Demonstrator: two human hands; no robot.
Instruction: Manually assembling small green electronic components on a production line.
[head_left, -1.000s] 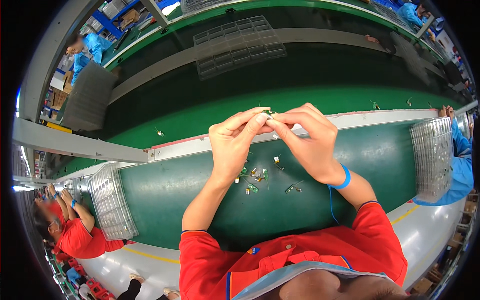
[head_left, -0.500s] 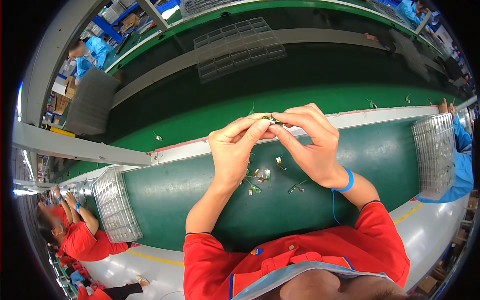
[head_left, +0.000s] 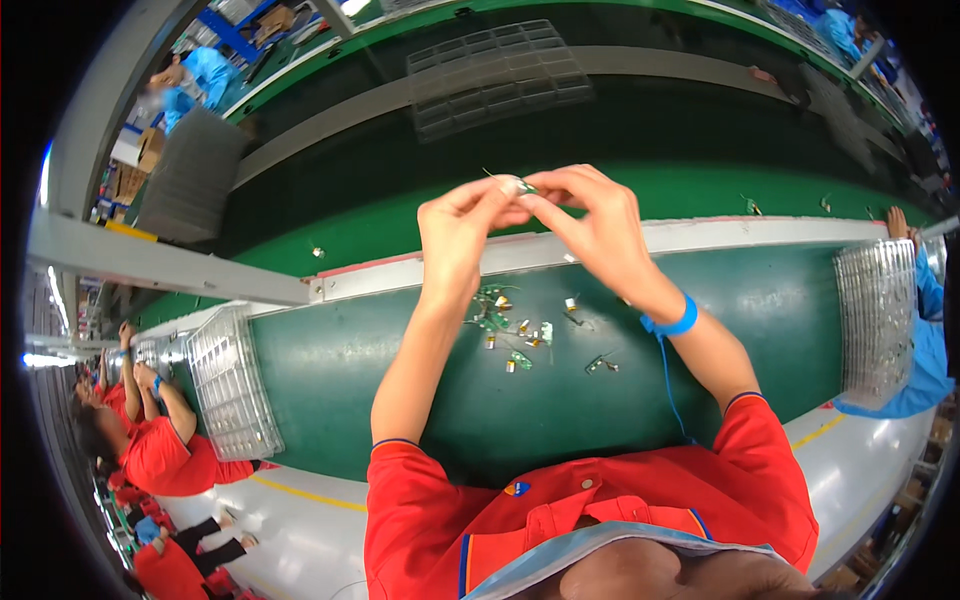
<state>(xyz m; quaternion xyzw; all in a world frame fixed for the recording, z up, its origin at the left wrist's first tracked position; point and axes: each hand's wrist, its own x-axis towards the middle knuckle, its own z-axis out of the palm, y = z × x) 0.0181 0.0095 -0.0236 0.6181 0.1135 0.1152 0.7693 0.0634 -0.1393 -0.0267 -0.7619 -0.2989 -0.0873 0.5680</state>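
A small green circuit board (head_left: pixel 525 187) is pinched between the fingertips of both hands, and a thin wire sticks out to its left. My left hand (head_left: pixel 462 228) grips its left end with thumb and fingers. On the other end my right hand (head_left: pixel 592 212) is closed, thumb below and index finger above. Fingers cover most of the board. Below the hands, several small green boards with wires and silvery battery-like parts (head_left: pixel 518 330) lie scattered on the green work surface (head_left: pixel 350 350). A blue wrist strap (head_left: pixel 677 318) with a cord circles my right wrist.
Stacked clear plastic trays (head_left: pixel 228 375) stand at the left, and another stack (head_left: pixel 875 320) at the right. A pale rail (head_left: pixel 720 233) separates my bench from the green conveyor belt (head_left: pixel 400 225), which carries loose parts. Co-workers sit on both sides.
Both hands have moved up and farther away with the circuit board, out over the belt. More of the scattered parts now show between my forearms. The view has shifted slightly.
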